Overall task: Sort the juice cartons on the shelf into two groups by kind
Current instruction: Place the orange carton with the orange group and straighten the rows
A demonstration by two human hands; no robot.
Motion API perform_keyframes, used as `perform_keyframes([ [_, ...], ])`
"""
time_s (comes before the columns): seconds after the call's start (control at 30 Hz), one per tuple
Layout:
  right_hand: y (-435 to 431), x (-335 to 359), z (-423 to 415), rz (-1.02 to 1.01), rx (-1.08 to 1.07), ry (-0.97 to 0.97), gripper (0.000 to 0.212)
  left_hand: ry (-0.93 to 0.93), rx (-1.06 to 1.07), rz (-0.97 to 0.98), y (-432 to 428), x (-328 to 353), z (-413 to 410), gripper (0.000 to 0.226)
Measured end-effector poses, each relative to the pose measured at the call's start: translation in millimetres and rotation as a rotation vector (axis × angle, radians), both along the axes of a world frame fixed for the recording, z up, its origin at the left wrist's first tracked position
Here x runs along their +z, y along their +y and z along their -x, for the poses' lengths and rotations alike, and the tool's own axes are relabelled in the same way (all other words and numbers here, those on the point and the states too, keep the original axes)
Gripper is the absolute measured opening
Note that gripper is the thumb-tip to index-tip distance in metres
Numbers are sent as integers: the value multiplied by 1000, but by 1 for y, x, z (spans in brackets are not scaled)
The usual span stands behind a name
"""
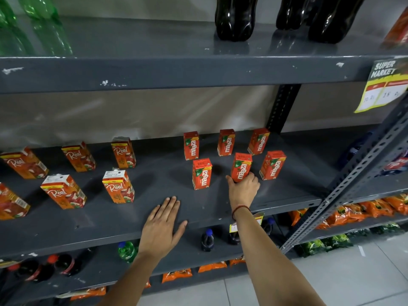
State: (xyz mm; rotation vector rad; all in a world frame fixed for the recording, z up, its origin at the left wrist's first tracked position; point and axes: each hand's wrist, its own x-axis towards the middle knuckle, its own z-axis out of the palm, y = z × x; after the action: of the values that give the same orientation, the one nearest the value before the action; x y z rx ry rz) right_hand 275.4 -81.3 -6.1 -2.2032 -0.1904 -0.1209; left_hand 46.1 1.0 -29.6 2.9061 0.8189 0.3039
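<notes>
While the left hand (162,226) lies flat and empty, fingers spread on the grey metal shelf (198,215), the right hand (242,187) is closed round the base of a small red-orange rectangular Maaza juice carton (241,166), upright among five others of its kind at the right; the larger orange-and-white Real juice cartons (118,186) stand well apart at the left. Such a carton is probably light, fairly stiff, dentable if squeezed, best taken across its side faces.
</notes>
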Motion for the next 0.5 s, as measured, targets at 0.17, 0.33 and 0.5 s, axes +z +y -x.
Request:
perform_keyframes([
  [0.17,-1,-3,-6,13,68,-11,52,4,0,4,0,0,0,72],
  [0.33,-5,-4,-12,24,173,3,53,-2,6,10,-1,1,0,72],
  [0.5,-7,-4,-13,21,207,23,55,7,3,14,-2,5,1,72],
])
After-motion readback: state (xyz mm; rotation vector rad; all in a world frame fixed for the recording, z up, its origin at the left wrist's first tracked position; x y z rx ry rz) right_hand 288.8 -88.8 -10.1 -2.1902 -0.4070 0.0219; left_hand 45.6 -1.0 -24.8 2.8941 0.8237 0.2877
